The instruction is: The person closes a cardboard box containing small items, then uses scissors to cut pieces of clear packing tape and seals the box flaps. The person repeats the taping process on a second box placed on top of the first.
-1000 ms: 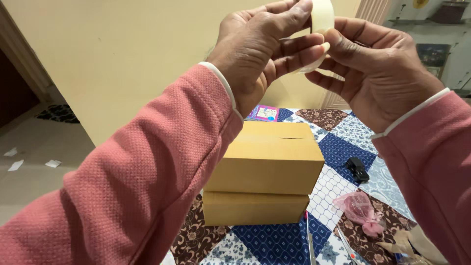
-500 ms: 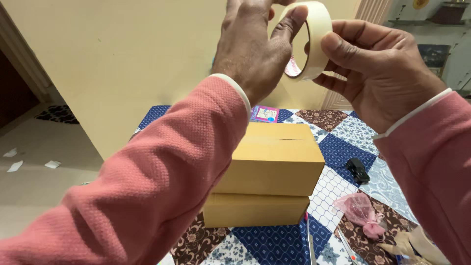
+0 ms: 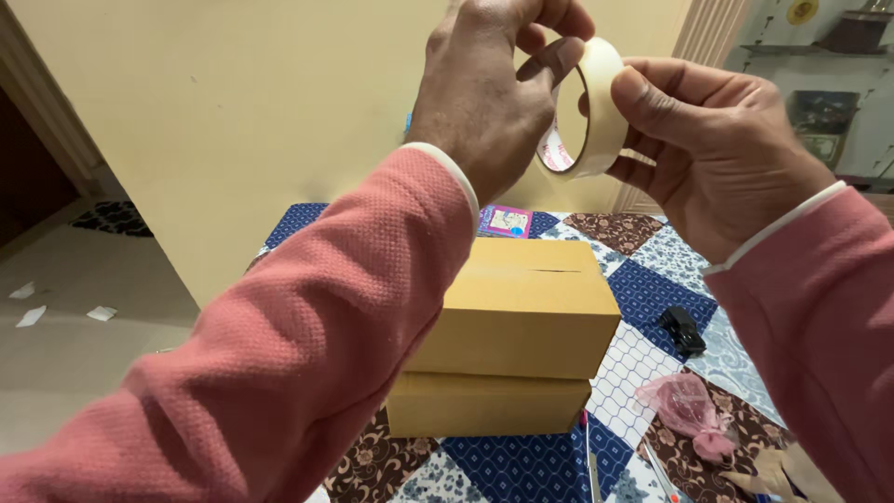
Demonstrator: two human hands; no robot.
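1. My left hand [image 3: 484,102] and right hand [image 3: 717,149] are both raised in front of me, well above the tabletop [image 3: 652,270], with the roll of pale tape [image 3: 596,107] held between them.
2. The left grip is closed on the roll's near rim, fingertips curling over its edge; the right grip is closed on the far side, thumb pressed flat on the outer band.
3. The roll stands on edge, its open core facing toward my left hand, so the band runs top to bottom between my grips. Both hands touch it; neither is nearer.
4. Below and beyond, two cardboard boxes [image 3: 521,307] sit stacked on the patchwork cloth, flaps closed, so I cannot tell what is in them.
5. To their right lie a small black object [image 3: 683,329] and a pink plastic bag [image 3: 687,410], tied shut.
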